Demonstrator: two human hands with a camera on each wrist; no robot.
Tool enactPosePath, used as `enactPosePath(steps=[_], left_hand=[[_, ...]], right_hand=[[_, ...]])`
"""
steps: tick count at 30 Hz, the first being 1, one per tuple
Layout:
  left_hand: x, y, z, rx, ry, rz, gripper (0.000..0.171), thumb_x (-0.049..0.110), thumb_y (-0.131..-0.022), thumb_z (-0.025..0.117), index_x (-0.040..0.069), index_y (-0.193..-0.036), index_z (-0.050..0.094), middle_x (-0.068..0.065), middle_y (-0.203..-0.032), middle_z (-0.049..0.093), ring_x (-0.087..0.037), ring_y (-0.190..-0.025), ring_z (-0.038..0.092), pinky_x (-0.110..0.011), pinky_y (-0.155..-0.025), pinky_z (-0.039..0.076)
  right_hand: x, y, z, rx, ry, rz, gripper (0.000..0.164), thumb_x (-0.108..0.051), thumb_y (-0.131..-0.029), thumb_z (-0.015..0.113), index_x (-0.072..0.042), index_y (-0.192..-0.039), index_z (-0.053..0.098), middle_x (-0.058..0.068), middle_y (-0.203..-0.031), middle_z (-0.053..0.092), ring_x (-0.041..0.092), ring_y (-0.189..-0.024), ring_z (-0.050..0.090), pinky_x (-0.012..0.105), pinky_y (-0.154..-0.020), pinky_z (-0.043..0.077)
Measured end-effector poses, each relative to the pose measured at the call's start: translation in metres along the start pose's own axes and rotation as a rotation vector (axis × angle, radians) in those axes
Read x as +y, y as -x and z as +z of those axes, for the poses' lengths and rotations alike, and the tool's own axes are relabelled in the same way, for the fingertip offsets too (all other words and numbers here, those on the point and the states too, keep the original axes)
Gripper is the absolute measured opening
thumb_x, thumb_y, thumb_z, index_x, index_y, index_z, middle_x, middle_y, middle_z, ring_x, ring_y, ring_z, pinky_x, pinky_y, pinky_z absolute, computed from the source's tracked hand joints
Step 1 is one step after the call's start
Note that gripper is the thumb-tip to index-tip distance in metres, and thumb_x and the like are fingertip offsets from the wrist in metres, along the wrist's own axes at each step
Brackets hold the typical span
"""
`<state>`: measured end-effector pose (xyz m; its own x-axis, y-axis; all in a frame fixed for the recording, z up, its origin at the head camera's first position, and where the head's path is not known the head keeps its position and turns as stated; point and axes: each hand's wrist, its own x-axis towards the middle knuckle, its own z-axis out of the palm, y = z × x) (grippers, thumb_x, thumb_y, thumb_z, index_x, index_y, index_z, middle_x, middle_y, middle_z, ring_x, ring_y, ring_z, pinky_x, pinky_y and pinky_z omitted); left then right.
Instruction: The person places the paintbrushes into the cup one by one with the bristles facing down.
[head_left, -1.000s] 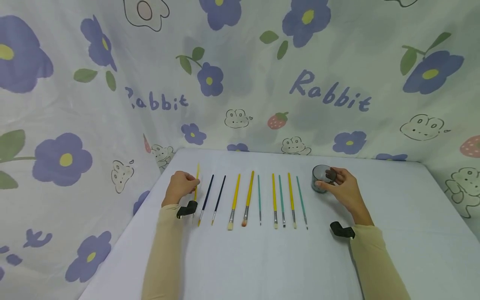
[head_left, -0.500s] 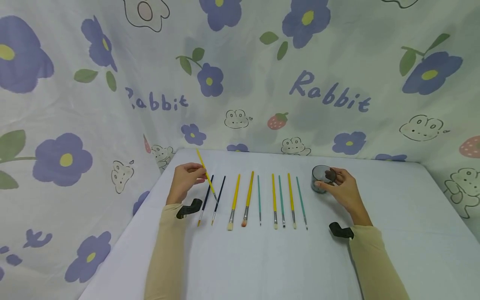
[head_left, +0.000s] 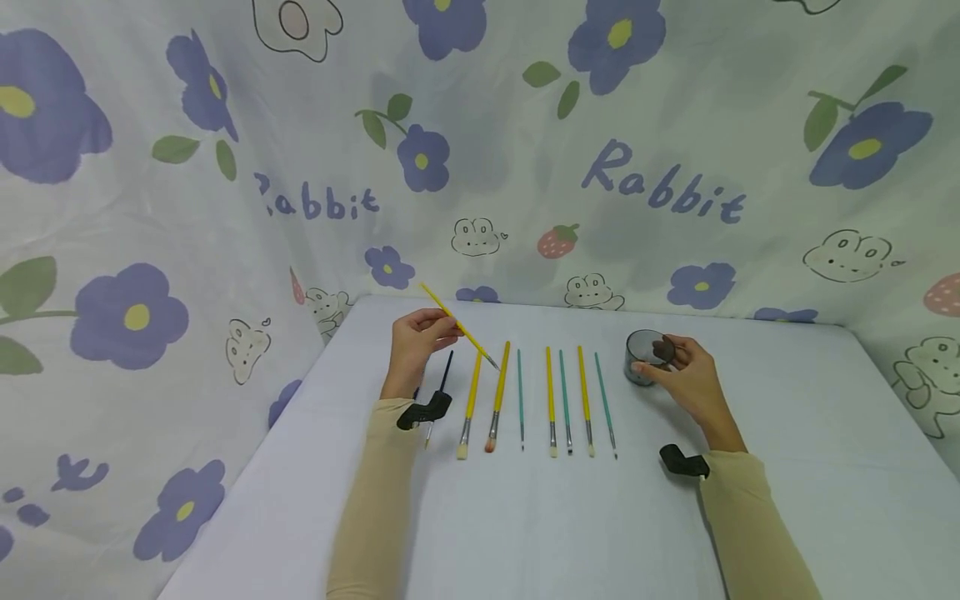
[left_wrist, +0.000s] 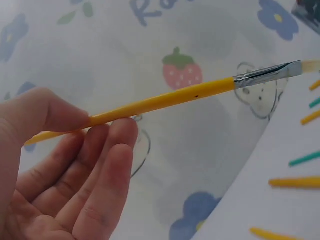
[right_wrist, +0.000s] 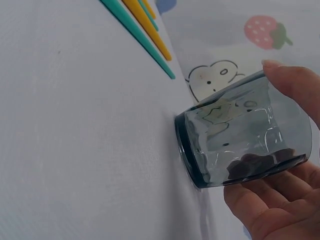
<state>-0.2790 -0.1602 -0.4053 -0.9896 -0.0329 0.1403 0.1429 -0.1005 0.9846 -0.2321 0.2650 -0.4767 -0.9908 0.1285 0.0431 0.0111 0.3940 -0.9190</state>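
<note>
My left hand (head_left: 416, 343) pinches a yellow paintbrush (head_left: 468, 335) by its handle between thumb and fingers, raised over the row of brushes. The brush slants, its metal ferrule and bristle end lower and to the right. In the left wrist view the paintbrush (left_wrist: 175, 98) shows a flat pale tip. On the right, my right hand (head_left: 696, 382) grips a dark, see-through glass cup (head_left: 641, 367), thumb on the near side and fingers behind. The right wrist view shows the glass cup (right_wrist: 230, 137) with nothing inside, its base at the white tabletop.
Several paintbrushes lie side by side, bristles toward me: a dark-handled brush (head_left: 447, 371), a thick yellow brush (head_left: 499, 396), a teal brush (head_left: 602, 392) and others. My left forearm partly covers the leftmost ones. A flower-and-rabbit print curtain (head_left: 495, 150) hangs behind the white table (head_left: 570, 525).
My left hand has lifted the yellow paintbrush off the left end of the row and carried it right, its bristle end swinging rightward. The right hand and glass cup have stayed in place.
</note>
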Motion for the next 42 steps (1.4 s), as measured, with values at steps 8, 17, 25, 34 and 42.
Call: enactPosePath(steps=[8, 17, 25, 34, 42], left_hand=[[-0.002, -0.005, 0.036, -0.016, 0.112, 0.017, 0.01, -0.002, -0.094, 0.071, -0.006, -0.101, 0.066, 0.0, -0.081, 0.077, -0.014, -0.073, 0.078, -0.026, -0.074, 0.066], [-0.005, -0.01, 0.073, -0.042, 0.171, 0.02, 0.008, -0.003, -0.094, 0.071, -0.005, -0.1, 0.067, 0.0, -0.081, 0.077, -0.014, -0.074, 0.078, -0.025, -0.073, 0.066], [-0.007, -0.013, 0.1, -0.059, 0.181, 0.031, 0.013, 0.0, -0.094, 0.072, -0.007, -0.103, 0.068, -0.002, -0.084, 0.076, -0.014, -0.077, 0.078, -0.025, -0.076, 0.066], [-0.002, -0.018, 0.128, -0.096, 0.169, 0.065, 0.014, -0.001, -0.094, 0.072, -0.008, -0.105, 0.068, -0.002, -0.086, 0.074, -0.012, -0.076, 0.078, -0.025, -0.077, 0.066], [-0.006, -0.018, 0.153, -0.117, 0.138, 0.069, 0.014, 0.002, -0.095, 0.072, -0.007, -0.105, 0.069, -0.004, -0.087, 0.073, -0.011, -0.076, 0.077, -0.028, -0.081, 0.066]], right_hand=[[-0.003, 0.001, -0.001, -0.001, -0.005, 0.011, 0.096, -0.039, -0.085, 0.086, 0.002, -0.155, 0.035, 0.026, -0.153, 0.052, 0.041, -0.146, 0.049, 0.059, -0.12, 0.041], [-0.002, 0.0, -0.004, 0.0, 0.001, 0.02, 0.097, -0.04, -0.085, 0.086, 0.001, -0.156, 0.035, 0.027, -0.152, 0.052, 0.042, -0.146, 0.048, 0.059, -0.119, 0.042], [-0.003, 0.0, -0.003, -0.008, 0.016, 0.021, 0.096, -0.043, -0.085, 0.085, -0.001, -0.157, 0.035, 0.024, -0.151, 0.054, 0.04, -0.144, 0.051, 0.042, -0.114, 0.051], [-0.006, 0.002, -0.005, -0.003, 0.019, 0.012, 0.095, -0.043, -0.085, 0.085, -0.002, -0.156, 0.036, 0.024, -0.149, 0.056, 0.038, -0.14, 0.056, 0.004, -0.087, 0.046], [0.0, 0.0, -0.001, -0.017, -0.011, 0.03, 0.096, -0.043, -0.084, 0.086, -0.002, -0.156, 0.036, 0.023, -0.151, 0.056, 0.037, -0.141, 0.055, 0.001, -0.084, 0.045]])
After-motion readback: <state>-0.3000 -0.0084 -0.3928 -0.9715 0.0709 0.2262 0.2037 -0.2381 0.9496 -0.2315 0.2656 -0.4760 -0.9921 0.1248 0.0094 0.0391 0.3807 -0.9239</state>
